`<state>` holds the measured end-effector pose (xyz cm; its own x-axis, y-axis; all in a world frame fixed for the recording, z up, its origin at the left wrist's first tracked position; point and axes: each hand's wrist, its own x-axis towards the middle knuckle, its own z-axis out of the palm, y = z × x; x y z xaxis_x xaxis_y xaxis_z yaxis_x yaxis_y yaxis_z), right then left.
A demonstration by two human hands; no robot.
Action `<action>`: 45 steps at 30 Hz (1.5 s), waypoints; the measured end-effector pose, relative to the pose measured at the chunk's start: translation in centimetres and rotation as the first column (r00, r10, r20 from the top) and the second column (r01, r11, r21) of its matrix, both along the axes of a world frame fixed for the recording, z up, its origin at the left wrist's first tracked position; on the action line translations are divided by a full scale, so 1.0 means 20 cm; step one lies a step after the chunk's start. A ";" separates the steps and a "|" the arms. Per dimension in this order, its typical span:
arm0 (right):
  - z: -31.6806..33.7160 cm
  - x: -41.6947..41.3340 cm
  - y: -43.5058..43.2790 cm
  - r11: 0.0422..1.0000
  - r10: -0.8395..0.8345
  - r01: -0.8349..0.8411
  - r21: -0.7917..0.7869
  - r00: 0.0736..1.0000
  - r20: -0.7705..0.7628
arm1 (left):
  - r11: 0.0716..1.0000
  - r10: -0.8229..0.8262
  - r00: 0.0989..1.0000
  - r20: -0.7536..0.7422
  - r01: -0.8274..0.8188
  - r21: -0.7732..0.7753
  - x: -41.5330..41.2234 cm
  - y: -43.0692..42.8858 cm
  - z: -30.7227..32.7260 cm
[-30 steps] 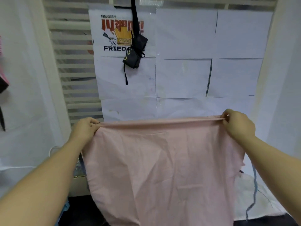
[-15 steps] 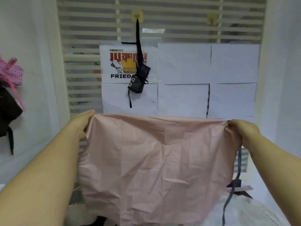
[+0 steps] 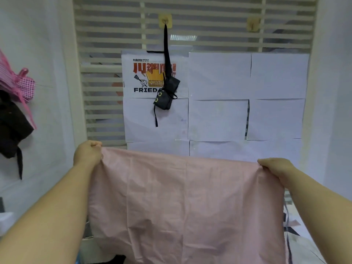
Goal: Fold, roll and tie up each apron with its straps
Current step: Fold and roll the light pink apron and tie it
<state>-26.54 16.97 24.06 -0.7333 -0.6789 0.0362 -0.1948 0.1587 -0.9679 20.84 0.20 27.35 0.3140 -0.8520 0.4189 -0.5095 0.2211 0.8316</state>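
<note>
A pale pink apron (image 3: 186,204) hangs spread out in front of me, its top edge stretched nearly straight between my hands. My left hand (image 3: 87,154) grips the upper left corner, fingers curled over the cloth. My right hand (image 3: 274,167) pinches the upper right corner, a little lower than the left. The apron's lower part runs out of the frame. A dark strap (image 3: 287,231) dangles below my right forearm.
A black rolled and tied apron (image 3: 166,94) hangs from a hook (image 3: 165,20) on the slatted wall, over paper sheets and a poster (image 3: 146,77). A second hook (image 3: 252,24) is bare. Pink checked (image 3: 17,82) and dark cloth (image 3: 11,128) hang at left.
The view has tilted upward, showing the hooks. My hands still hold the same corners; the right hand sits lower than the left now and the apron hangs flatter.
</note>
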 end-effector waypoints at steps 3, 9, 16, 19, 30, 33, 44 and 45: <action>-0.03 0.00 -0.05 0.993 -0.012 0.039 0.110 0.972 -0.233 | 0.998 -0.027 0.998 0.051 0.024 0.051 -0.02 -0.02 -0.03; 0.00 0.05 -0.04 0.965 0.126 0.010 0.261 0.859 -0.496 | 0.995 0.014 0.991 0.135 -0.027 0.097 0.02 -0.06 -0.08; -0.02 0.09 -0.06 0.954 0.256 -0.047 0.295 0.634 -0.729 | 0.985 0.080 0.989 0.127 -0.098 0.142 0.08 -0.10 -0.15; -0.01 0.13 -0.08 0.945 0.228 0.084 0.315 0.521 -0.823 | 0.986 0.065 0.988 0.142 -0.086 0.146 0.04 -0.09 -0.16; -0.02 0.15 -0.17 0.861 0.152 0.320 0.395 0.579 -0.801 | 0.985 -0.164 0.960 0.225 0.148 0.087 -0.04 -0.04 -0.18; -0.04 0.13 -0.18 0.936 0.155 0.114 0.333 0.717 -0.680 | 0.986 -0.161 0.960 0.231 0.147 0.077 -0.04 -0.02 -0.17; -0.13 0.02 -0.17 0.975 0.060 0.127 0.180 0.635 -0.770 | 0.850 -0.521 0.811 0.267 0.521 0.078 -0.11 0.12 -0.05; -0.13 0.00 -0.17 0.968 0.005 0.188 0.165 0.645 -0.764 | 0.832 -0.547 0.776 0.314 0.546 0.100 -0.14 0.13 -0.04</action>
<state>-26.45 13.61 21.44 -0.5737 -0.6702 0.4709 -0.8128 0.3945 -0.4287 18.09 2.79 26.59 -0.3537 -0.8411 0.4093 -0.5371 0.5409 0.6473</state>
